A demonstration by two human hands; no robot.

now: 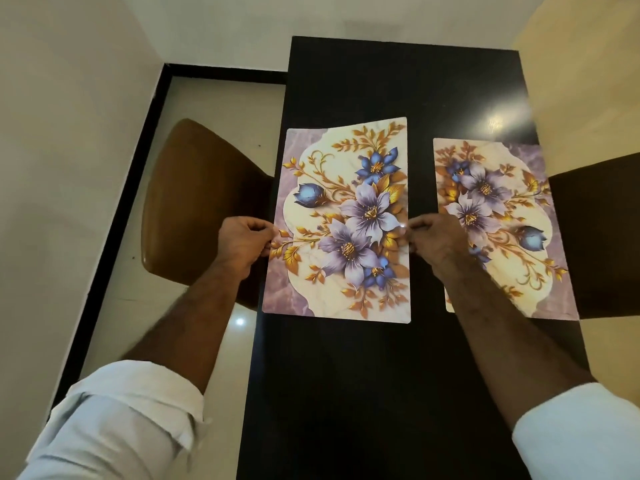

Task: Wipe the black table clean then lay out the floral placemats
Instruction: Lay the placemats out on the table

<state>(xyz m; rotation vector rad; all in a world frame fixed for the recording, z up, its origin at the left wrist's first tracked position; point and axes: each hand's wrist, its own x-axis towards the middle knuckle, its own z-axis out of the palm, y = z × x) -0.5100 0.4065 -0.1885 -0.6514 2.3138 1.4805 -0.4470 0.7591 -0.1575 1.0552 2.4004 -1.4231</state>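
A glossy black table [346, 393] runs away from me down the middle of the view. Two floral placemats lie on it side by side. The left placemat [341, 216] sits along the table's left edge, its far right corner slightly lifted. My left hand [242, 242] pinches its left edge and my right hand [433, 237] pinches its right edge. The right placemat [502, 216] lies flat by the table's right edge, partly hidden by my right hand and forearm.
A brown padded chair [197, 209] stands at the table's left side, its seat partly under the tabletop. A dark chair [599, 237] stands at the right side. Cream walls close in on the left and far end, above a tiled floor with a black border.
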